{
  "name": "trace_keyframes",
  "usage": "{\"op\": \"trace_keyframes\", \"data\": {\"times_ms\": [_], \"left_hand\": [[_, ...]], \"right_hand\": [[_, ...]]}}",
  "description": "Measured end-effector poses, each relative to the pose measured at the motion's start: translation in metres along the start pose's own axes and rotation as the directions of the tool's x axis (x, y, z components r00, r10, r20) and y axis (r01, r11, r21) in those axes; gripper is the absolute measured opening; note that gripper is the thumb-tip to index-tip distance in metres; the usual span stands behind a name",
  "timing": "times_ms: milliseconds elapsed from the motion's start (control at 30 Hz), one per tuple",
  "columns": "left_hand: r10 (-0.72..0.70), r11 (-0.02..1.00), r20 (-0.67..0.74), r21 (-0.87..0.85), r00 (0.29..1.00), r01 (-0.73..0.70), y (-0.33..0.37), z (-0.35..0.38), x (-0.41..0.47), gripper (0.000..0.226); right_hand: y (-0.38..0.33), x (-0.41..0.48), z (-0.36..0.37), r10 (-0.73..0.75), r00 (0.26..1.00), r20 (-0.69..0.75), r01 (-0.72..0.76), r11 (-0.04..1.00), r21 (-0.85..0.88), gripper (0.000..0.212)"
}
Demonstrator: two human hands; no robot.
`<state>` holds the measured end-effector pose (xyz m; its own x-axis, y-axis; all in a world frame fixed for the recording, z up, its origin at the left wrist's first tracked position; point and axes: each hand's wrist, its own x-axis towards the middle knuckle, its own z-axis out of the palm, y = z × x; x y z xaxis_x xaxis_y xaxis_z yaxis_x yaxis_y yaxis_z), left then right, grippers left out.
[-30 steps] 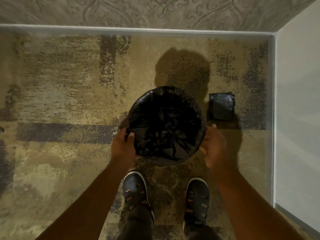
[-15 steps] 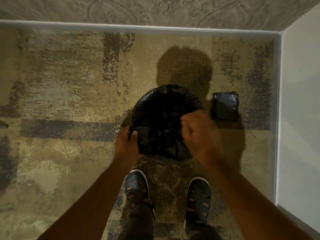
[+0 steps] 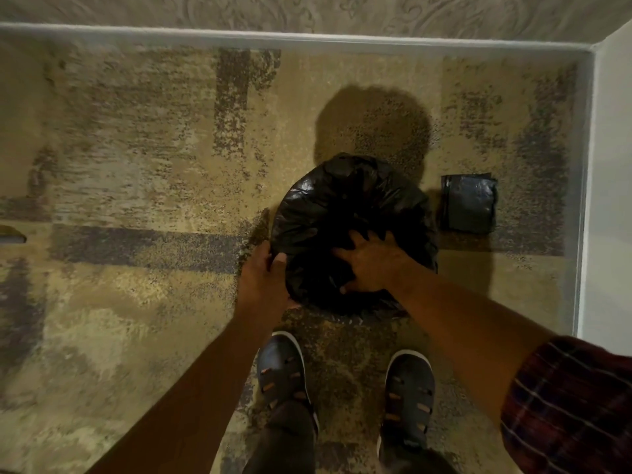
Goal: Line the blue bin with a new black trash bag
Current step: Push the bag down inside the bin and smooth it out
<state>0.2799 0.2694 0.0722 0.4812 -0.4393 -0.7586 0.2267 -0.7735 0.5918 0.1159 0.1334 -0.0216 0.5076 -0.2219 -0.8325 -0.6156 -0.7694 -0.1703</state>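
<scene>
- Head view: the blue bin is stood on the patterned carpet (image 3: pixel 136 165), just in front of the person's shoes (image 3: pixel 282 374) and short of the far wall's baseboard (image 3: pixel 273 35); none of its blue can be seen, as it is wrapped over by the black trash bag (image 3: pixel 318 206).
- The left hand (image 3: pixel 265 280) is closed on the bag where it is folded over the rim at the bin's near-left edge, as it was a second ago.
- The right hand (image 3: pixel 371 265) has been taken off the bin's right side, where it lay a second ago, and brought in over the mouth; it is now spread flat, fingers apart, pressed down on the bag inside the opening and gripping nothing.
- From that change it is judged that the bag's collar is already seated round the rim, and that the slack is now being pushed down toward the bottom, a late step of the lining.
- A folded black packet (image 3: pixel 468 204), probably spare bags, is left on the carpet just beside the bin's right side, near the right wall (image 3: pixel 612 200).
</scene>
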Motion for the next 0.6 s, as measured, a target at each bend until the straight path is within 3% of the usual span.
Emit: {"op": "trace_keyframes", "data": {"times_ms": [200,333,433,600], "left_hand": [[0.012,0.999,0.015,-0.044,1.0,-0.012,-0.004,0.001,0.001,0.026],[0.017,0.997,0.009,-0.079,1.0,-0.016,-0.005,0.002,0.001,0.046],[0.02,0.997,0.017,-0.078,1.0,-0.019,-0.008,0.003,0.003,0.032],[0.046,0.997,0.012,-0.063,0.999,-0.045,-0.009,0.002,0.003,0.03]], "right_hand": [[0.005,0.004,0.001,0.011,0.999,0.05,-0.011,1.0,-0.011,0.102],[0.007,0.007,0.002,0.02,0.993,0.118,-0.018,1.0,-0.018,0.101],[0.007,0.007,0.003,0.024,0.988,0.154,-0.021,1.0,-0.019,0.098],[0.003,-0.006,-0.013,-0.014,0.996,0.083,0.008,0.998,0.07,0.084]]}}
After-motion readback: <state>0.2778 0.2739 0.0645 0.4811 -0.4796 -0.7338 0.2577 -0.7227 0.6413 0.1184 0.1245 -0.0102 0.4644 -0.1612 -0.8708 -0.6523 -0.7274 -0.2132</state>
